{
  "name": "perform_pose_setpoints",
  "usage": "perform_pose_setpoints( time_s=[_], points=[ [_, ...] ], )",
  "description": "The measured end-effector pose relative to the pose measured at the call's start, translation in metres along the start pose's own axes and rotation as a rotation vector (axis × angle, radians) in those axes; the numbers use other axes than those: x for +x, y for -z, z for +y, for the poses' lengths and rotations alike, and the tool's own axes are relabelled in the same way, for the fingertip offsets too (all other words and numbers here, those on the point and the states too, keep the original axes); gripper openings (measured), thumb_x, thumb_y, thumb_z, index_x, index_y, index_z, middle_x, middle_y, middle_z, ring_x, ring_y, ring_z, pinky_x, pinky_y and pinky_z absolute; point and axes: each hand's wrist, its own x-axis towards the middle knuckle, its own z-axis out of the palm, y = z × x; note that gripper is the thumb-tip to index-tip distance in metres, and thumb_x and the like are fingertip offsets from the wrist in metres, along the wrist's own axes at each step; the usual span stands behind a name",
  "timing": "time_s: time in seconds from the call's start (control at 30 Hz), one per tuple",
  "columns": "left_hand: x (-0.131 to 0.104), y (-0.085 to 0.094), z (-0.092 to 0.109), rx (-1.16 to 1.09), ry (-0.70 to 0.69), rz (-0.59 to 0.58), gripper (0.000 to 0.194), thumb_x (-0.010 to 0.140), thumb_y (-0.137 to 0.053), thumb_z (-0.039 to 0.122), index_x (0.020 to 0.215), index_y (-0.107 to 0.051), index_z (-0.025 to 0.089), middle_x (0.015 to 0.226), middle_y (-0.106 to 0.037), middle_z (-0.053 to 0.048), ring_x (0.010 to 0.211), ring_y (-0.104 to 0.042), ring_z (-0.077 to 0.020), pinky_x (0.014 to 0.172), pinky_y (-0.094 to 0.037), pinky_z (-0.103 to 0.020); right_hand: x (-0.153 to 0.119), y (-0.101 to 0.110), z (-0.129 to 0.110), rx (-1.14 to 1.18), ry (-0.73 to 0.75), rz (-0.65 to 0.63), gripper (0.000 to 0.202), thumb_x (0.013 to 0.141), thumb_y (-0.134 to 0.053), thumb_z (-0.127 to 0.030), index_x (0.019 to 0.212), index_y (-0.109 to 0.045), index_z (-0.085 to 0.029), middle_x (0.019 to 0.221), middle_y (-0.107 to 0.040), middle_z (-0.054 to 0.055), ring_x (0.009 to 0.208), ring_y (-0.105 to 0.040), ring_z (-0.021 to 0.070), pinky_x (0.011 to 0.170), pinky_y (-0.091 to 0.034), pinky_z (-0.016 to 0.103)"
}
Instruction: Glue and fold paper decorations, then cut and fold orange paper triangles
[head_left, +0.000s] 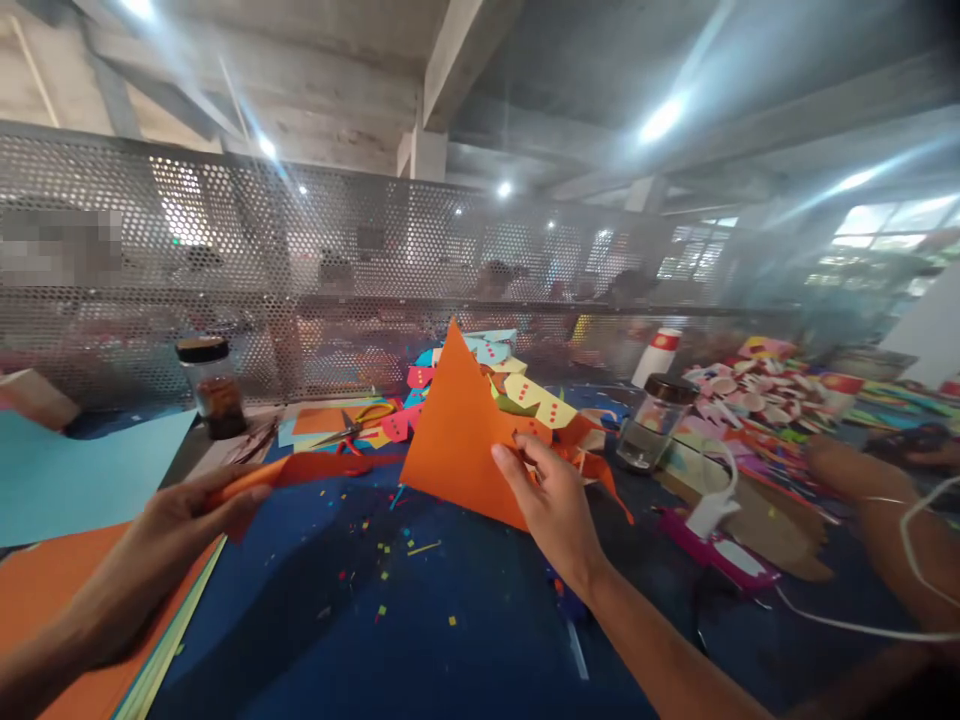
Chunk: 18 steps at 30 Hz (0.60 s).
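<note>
My right hand (551, 500) pinches the right side of an orange paper triangle (457, 430), which stands point up over the blue table (360, 620). At the left, my left hand (180, 530) is closed round a long orange paper strip (300, 470) that reaches toward the triangle. Under my left arm lies a stack of orange and pale sheets (60, 590). Small paper scraps (384, 575) are scattered on the table below the triangle. Colourful cut paper pieces with red dots (540, 400) lie behind it, partly hidden.
Scissors (349, 430) lie behind the strip. Jars stand at left (214, 390) and right (652, 425). A magenta power strip (720, 550) with a white cable is at right, near another person's arm (870, 500). A perforated metal screen (337, 250) runs across the back.
</note>
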Motion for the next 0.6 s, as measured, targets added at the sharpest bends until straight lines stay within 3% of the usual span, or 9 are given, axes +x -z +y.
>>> perform_pose_setpoints(
  time_s=[0.07, 0.17, 0.27, 0.37, 0.6],
  points=[
    [0.015, 0.003, 0.002, 0.04, -0.052, 0.047, 0.079, 0.069, -0.068, 0.077, 0.123, -0.07, 0.019, 0.079, -0.076, -0.003, 0.072, -0.071, -0.0224, 0.062, -0.058, -0.03, -0.001, 0.0, 0.002, -0.006, 0.009, 0.003, 0.032, 0.097, -0.053, -0.045, 0.076, -0.053, -0.02, 0.068, -0.052, -0.002, 0.064, -0.051, 0.0131, 0.061, -0.039, 0.027],
    [0.041, 0.0, 0.004, 0.234, -0.295, 0.08, 0.067, 0.082, -0.06, 0.071, 0.125, -0.069, 0.02, 0.091, -0.078, -0.005, 0.075, -0.071, -0.0206, 0.065, -0.058, -0.029, -0.002, 0.001, 0.003, -0.007, 0.003, 0.02, 0.034, 0.097, -0.053, -0.045, 0.074, -0.05, -0.021, 0.066, -0.05, -0.002, 0.062, -0.051, 0.0131, 0.059, -0.039, 0.026],
    [0.066, -0.012, 0.002, 0.284, -0.408, 0.088, 0.061, 0.084, -0.06, 0.067, 0.126, -0.068, 0.023, 0.115, -0.076, -0.007, 0.1, -0.072, -0.0251, 0.087, -0.058, -0.035, -0.004, 0.002, 0.004, -0.047, 0.017, 0.039, 0.031, 0.098, -0.053, -0.045, 0.079, -0.055, -0.02, 0.069, -0.056, -0.001, 0.064, -0.055, 0.0149, 0.06, -0.042, 0.027],
    [0.086, -0.027, -0.005, 0.353, -0.518, 0.07, 0.055, 0.087, -0.058, 0.063, 0.123, -0.069, 0.023, 0.129, -0.07, -0.007, 0.12, -0.065, -0.0276, 0.107, -0.048, -0.042, -0.006, -0.001, 0.002, -0.117, 0.094, 0.061, 0.026, 0.099, -0.053, -0.04, 0.081, -0.058, -0.02, 0.072, -0.063, 0.002, 0.068, -0.06, 0.0174, 0.064, -0.045, 0.029],
    [0.114, -0.04, -0.033, 0.507, -0.595, 0.008, 0.048, 0.093, -0.051, 0.056, 0.12, -0.07, 0.021, 0.13, -0.07, -0.011, 0.118, -0.067, -0.0305, 0.104, -0.052, -0.046, -0.01, -0.009, -0.003, -0.236, 0.317, 0.105, 0.014, 0.099, -0.053, -0.025, 0.086, -0.058, -0.021, 0.08, -0.068, 0.004, 0.077, -0.065, 0.0196, 0.074, -0.051, 0.034]
  ],
)
